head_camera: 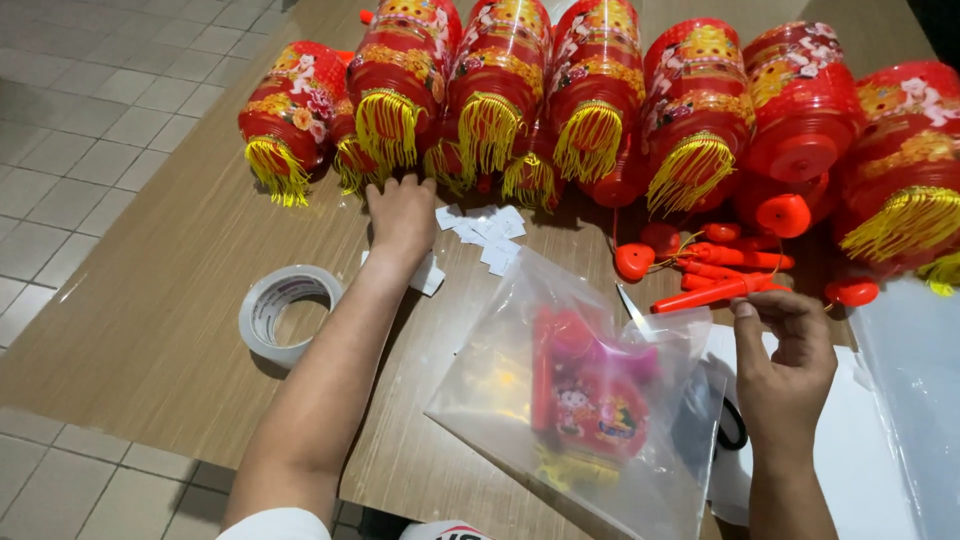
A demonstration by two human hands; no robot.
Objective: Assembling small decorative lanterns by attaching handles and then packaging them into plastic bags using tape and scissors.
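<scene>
A row of red lanterns (600, 100) with yellow tassels fills the top of the frame, and a clear plastic bag (580, 400) holding a folded lantern lies at lower centre. The right hand (785, 365) pinches the bag's upper edge — the bagging step, by the look of it. The left hand (400, 215), fingers spread, presses on small paper slips (485, 230) at upper centre — sealing would call for the tape roll (285, 312) at left.
</scene>
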